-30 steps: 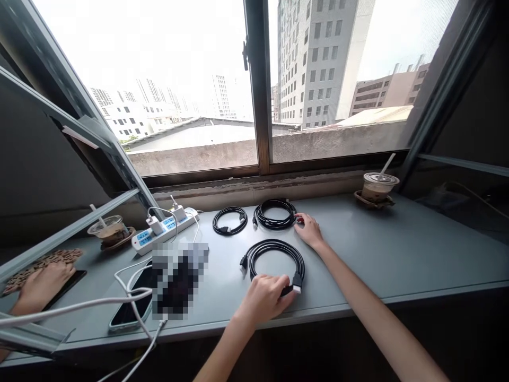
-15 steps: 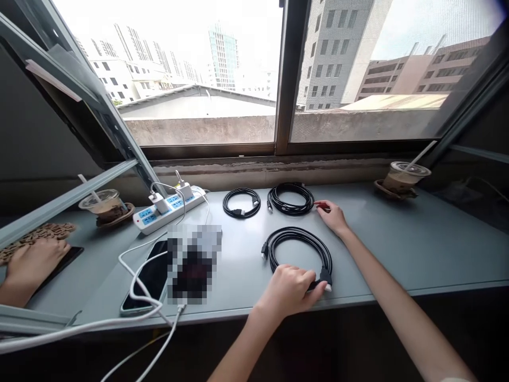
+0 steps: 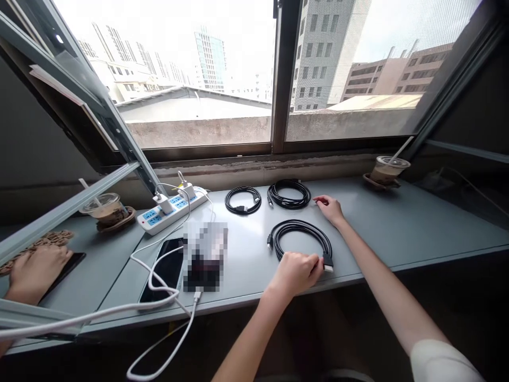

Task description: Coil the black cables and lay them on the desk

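Note:
My left hand (image 3: 298, 271) is closed on the front edge of a coiled black HDMI cable (image 3: 299, 224), beside one of its plugs. The coil's other plug (image 3: 270, 241) rests on the desk at the left. Farther back, my right hand (image 3: 329, 208) rests at the right of a second coiled black cable (image 3: 289, 194), with a small gap between fingertips and coil. Its thumb and fingers are apart, and nothing shows in them. To the left of that coil lies a smaller black cable coil (image 3: 242, 200).
A white power strip (image 3: 173, 210) with plugged chargers stands at the back left. White charging cords (image 3: 159, 281) loop over a dark phone (image 3: 169, 265) beside a blurred-out patch. A lidded drink cup (image 3: 387, 171) is at the far right. Another person's hand (image 3: 40, 268) rests at left.
The camera view has shifted and tilted slightly. My left hand stays at the front coil, its thumb now drawn in beside the plug. My right hand sits slightly farther from the back coil.

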Motion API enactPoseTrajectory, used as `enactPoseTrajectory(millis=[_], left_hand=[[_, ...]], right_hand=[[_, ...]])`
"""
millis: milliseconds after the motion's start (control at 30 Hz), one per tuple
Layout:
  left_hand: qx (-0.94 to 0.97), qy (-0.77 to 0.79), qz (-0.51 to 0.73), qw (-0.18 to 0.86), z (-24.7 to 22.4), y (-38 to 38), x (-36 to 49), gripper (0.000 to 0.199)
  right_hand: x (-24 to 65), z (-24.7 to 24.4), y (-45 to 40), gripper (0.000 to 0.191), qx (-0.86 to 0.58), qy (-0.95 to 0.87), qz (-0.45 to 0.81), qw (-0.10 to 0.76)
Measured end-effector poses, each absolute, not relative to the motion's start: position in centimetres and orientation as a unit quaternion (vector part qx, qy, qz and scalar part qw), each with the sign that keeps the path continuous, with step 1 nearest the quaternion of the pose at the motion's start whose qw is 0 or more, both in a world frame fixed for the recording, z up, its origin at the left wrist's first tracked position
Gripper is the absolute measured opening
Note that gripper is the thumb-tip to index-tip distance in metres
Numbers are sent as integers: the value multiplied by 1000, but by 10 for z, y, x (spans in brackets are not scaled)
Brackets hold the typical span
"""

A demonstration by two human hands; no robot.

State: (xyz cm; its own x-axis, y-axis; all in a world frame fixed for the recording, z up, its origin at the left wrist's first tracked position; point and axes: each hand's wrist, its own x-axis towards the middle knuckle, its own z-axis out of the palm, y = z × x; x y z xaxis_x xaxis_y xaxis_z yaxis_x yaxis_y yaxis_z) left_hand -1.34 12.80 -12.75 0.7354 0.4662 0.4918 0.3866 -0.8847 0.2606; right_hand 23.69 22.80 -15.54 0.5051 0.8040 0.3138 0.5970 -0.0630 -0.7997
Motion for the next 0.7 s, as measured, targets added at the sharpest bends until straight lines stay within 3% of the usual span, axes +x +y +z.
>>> enactPoseTrajectory(millis=[300, 700], left_hand=[[920, 230, 307, 75, -126, 130, -17, 34], [908, 218, 352, 57, -125, 130, -25, 32]], right_hand=[[235, -153, 238, 23, -754, -488, 95, 430], [219, -149, 233, 21, -739, -563, 50, 366]])
